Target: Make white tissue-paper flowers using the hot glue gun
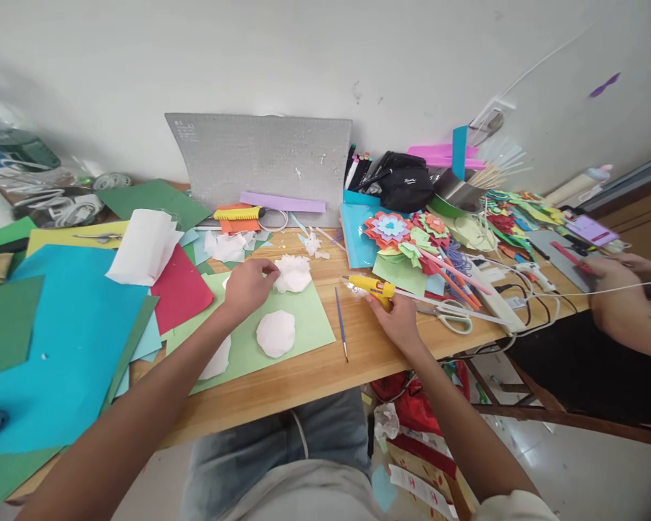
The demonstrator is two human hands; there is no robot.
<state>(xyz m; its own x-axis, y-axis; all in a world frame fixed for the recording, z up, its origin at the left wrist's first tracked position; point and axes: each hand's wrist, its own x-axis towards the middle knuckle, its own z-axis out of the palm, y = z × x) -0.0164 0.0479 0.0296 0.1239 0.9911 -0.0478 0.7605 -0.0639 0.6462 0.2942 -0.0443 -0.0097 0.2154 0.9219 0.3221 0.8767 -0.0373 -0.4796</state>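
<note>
My right hand [396,318] is wrapped round the handle of a yellow hot glue gun [373,286], whose nozzle points left above the table. A long clear glue stick juts from its back. With its fingers pinched, my left hand [252,286] is at the left edge of a crumpled white tissue paper puff [293,273]. The puff sits on a light green paper sheet [312,315]. On the same sheet lies a round white tissue paper piece [275,333]. Another white piece [217,362] is partly hidden under my left forearm.
A thin blue paintbrush [341,325] lies between the sheet and my right hand. Scissors [453,317], paper flowers [389,230] and a power strip [499,300] are to the right. Coloured paper [81,325] covers the left. A co-worker's hands [618,289] are far right.
</note>
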